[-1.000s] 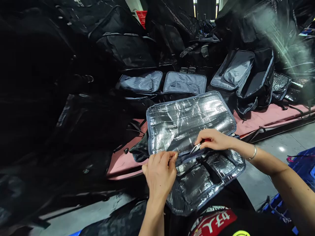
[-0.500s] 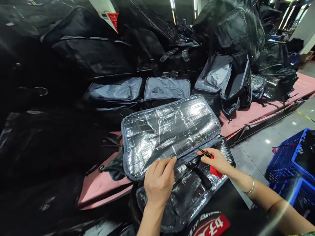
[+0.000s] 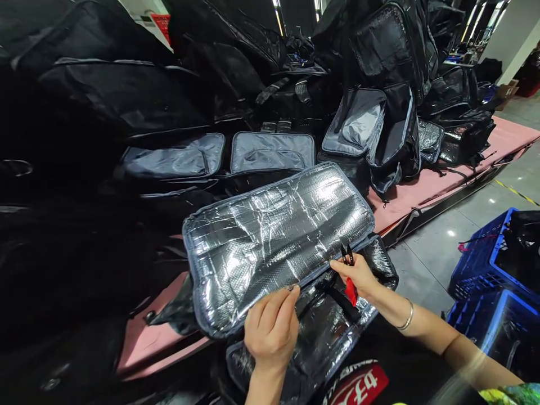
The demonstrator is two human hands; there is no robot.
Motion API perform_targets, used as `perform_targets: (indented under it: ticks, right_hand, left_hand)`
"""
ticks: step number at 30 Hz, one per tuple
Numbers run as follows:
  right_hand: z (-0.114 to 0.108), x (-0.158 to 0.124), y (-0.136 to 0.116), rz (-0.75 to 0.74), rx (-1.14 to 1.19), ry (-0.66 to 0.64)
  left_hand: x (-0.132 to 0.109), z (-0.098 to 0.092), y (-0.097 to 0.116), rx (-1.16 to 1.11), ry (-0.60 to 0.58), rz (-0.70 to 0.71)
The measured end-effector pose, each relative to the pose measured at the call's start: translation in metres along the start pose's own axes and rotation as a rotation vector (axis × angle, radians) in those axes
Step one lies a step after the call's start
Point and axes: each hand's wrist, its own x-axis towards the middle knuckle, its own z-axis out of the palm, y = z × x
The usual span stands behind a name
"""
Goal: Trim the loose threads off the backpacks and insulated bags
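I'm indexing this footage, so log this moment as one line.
left hand: pinches silver panel by near edge | right hand: holds snips, blades apart, at same edge | behind: open grey-lined bags

I'm looking over a long table (image 3: 513, 134) with a pink top, running from the lower left towards the far right. The pink shows at the near left and along the front edge on the right. On it, right of centre, I have a black bag (image 3: 353, 128) lying open, its grey-lined lid folded to the left. Farther right sits a black bag with a shiny silver surface (image 3: 464, 138), and loose black straps (image 3: 453, 170) trail across the pink beside it. The left part is too dark for me to tell what rests there. Below, I see a grey floor (image 3: 426, 275) of large tiles, with yellow-and-black tape (image 3: 518, 192) stuck across it.
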Motion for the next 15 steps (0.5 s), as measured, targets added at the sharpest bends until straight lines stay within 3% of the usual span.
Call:
perform_targets:
  ticks: [12, 15]
  right_hand:
    - [0.007, -0.004, -0.006, 0.054, 0.143, 0.044]
    - [0.009, -0.004, -0.005, 0.061, 0.155, 0.061]
  left_hand:
    - [0.017, -0.007, 0.016, -0.076, -0.076, -0.145]
    - [0.016, -0.006, 0.034, -0.328, -0.103, -0.36]
